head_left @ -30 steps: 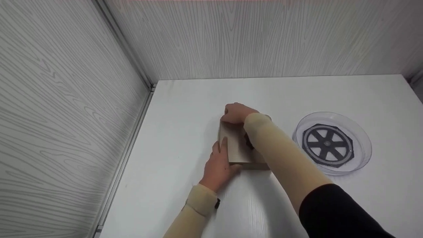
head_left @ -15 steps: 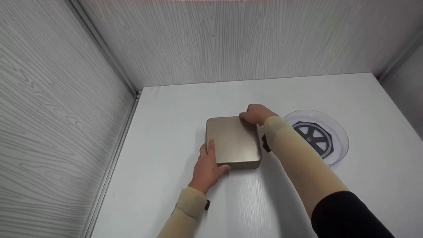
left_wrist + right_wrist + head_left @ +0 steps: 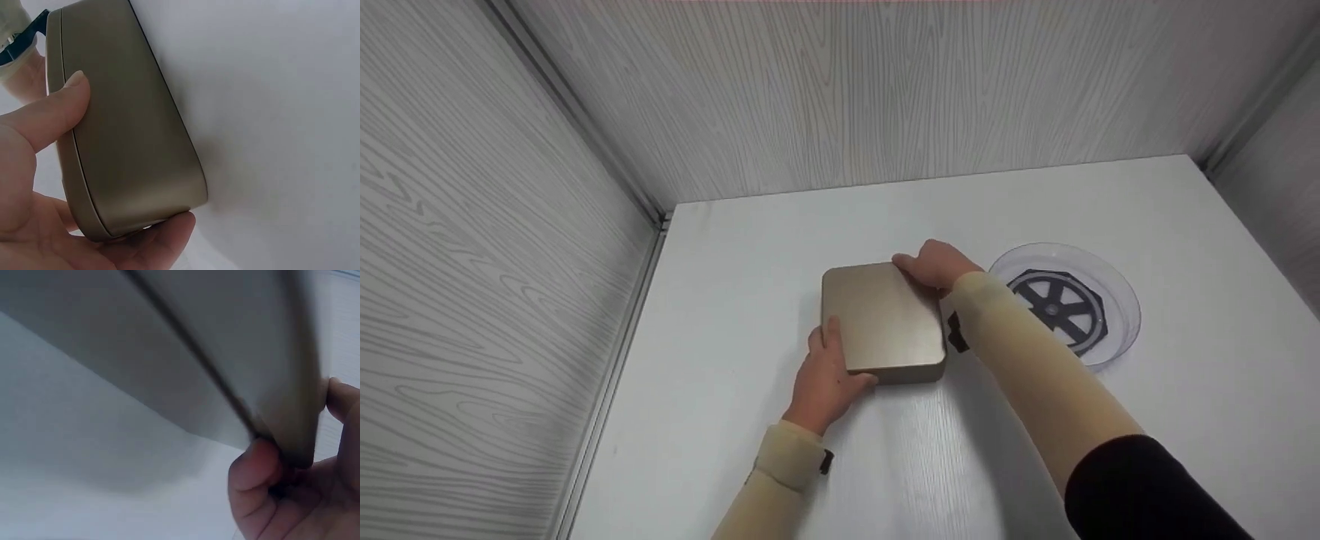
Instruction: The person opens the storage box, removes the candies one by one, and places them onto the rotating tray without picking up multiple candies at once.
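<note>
A bronze-grey metal tin [image 3: 885, 322] with rounded corners and a lid lies flat-topped on the white table. My left hand [image 3: 823, 386] grips its near left corner, the thumb on the near wall and the fingers along the left side. In the left wrist view, the thumb crosses the lid seam of the tin [image 3: 124, 135]. My right hand [image 3: 939, 265] holds the far right corner. In the right wrist view, a curled finger of the right hand [image 3: 298, 489] hooks at the lid's edge, with the thumb on the other side. The inside of the tin is hidden.
To the right stands a clear round dish [image 3: 1126, 330] with a black spoked wheel shape [image 3: 1054, 309] in it, partly hidden by the right forearm. Grey wood-grain panels [image 3: 840, 97] border the white table [image 3: 720, 300] at the back and sides.
My right hand has moved from the tin's far left corner to its far right corner. The left hand keeps its grip. The whole view has shifted, so everything appears further left.
</note>
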A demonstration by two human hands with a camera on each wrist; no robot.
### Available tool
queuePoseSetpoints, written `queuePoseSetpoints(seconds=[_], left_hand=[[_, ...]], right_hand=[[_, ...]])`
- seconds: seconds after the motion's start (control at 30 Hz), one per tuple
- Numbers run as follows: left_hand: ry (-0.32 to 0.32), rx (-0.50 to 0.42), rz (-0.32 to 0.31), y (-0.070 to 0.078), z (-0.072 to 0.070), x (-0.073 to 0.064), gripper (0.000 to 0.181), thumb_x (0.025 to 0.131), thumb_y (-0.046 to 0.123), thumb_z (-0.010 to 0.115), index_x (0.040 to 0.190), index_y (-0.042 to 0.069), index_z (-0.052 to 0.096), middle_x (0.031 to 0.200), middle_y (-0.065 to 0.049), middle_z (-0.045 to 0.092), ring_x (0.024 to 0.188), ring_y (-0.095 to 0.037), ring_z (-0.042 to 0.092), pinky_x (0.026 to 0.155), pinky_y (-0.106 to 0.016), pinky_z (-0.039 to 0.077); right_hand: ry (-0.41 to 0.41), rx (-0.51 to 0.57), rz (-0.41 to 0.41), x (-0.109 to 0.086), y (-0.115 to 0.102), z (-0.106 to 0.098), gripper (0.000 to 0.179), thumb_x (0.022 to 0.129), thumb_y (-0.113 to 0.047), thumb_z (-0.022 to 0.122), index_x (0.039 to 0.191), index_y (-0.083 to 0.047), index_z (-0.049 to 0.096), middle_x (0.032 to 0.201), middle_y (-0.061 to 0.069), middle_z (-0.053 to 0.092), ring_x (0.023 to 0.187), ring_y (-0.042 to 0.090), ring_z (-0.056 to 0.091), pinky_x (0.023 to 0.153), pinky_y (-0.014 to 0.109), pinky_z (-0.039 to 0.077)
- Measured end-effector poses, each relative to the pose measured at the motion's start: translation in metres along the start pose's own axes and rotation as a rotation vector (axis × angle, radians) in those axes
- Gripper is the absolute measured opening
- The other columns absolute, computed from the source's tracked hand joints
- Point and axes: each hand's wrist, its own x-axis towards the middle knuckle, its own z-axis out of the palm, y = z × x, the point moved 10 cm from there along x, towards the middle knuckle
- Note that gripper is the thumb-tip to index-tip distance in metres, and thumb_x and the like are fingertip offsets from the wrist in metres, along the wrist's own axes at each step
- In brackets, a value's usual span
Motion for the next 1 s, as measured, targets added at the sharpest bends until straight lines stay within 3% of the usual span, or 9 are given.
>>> queuePoseSetpoints(seconds=[0.13,0.23,0.43,0.67,0.83,1.0], left_hand=[[-0.018,-0.007,0.004,0.001,0.001,-0.001,0.114,0.078,0.036,0.088,0.162,0.011,0.014,0.159,-0.024,0.025,0.131,-0.036,0.050,0.103,-0.048,0.045],[-0.030,-0.003,0.006,0.001,-0.004,0.000,0.113,0.079,0.045,0.085,0.162,0.011,0.016,0.159,-0.024,0.026,0.132,-0.037,0.049,0.104,-0.049,0.045],[-0.023,-0.018,-0.016,0.001,-0.019,0.007,0.094,0.088,0.056,0.071,0.159,0.008,0.030,0.153,-0.024,0.038,0.136,-0.038,0.045,0.106,-0.052,0.042],[0.008,-0.056,-0.085,-0.002,-0.032,0.023,0.080,0.094,0.048,0.064,0.154,0.002,0.037,0.139,-0.024,0.048,0.129,-0.036,0.049,0.105,-0.050,0.043],[-0.040,-0.160,-0.153,-0.011,-0.033,0.036,0.076,0.098,0.043,0.058,0.155,0.000,0.033,0.142,-0.024,0.046,0.129,-0.035,0.049,0.107,-0.050,0.041],[-0.094,-0.231,-0.214,-0.027,-0.030,0.043,0.071,0.099,0.037,0.057,0.154,-0.001,0.033,0.147,-0.025,0.043,0.132,-0.035,0.048,0.107,-0.050,0.042]], right_hand=[[0.003,0.056,-0.021,-0.013,0.006,-0.004,0.049,0.102,-0.044,0.050,0.120,0.001,0.054,0.099,0.015,0.062,0.080,0.025,0.065,0.065,0.035,0.058],[-0.002,0.134,-0.044,-0.025,0.008,-0.004,0.046,0.101,-0.034,0.050,0.131,0.001,0.047,0.109,0.017,0.059,0.089,0.027,0.065,0.071,0.038,0.059],[0.001,0.318,-0.068,-0.049,0.018,0.005,0.060,0.097,-0.028,0.055,0.148,-0.003,0.035,0.113,0.017,0.061,0.093,0.026,0.065,0.072,0.038,0.059],[-0.004,0.512,-0.040,-0.078,0.031,0.023,0.058,0.092,-0.027,0.058,0.140,0.000,0.040,0.110,0.017,0.063,0.093,0.027,0.066,0.073,0.038,0.059],[0.035,0.578,-0.043,-0.090,0.037,0.030,0.049,0.090,-0.025,0.062,0.128,0.001,0.046,0.111,0.018,0.062,0.091,0.027,0.066,0.072,0.039,0.059],[0.044,0.608,-0.060,-0.090,0.033,0.039,0.049,0.091,-0.027,0.063,0.127,0.001,0.045,0.113,0.018,0.059,0.092,0.027,0.064,0.072,0.040,0.059]])
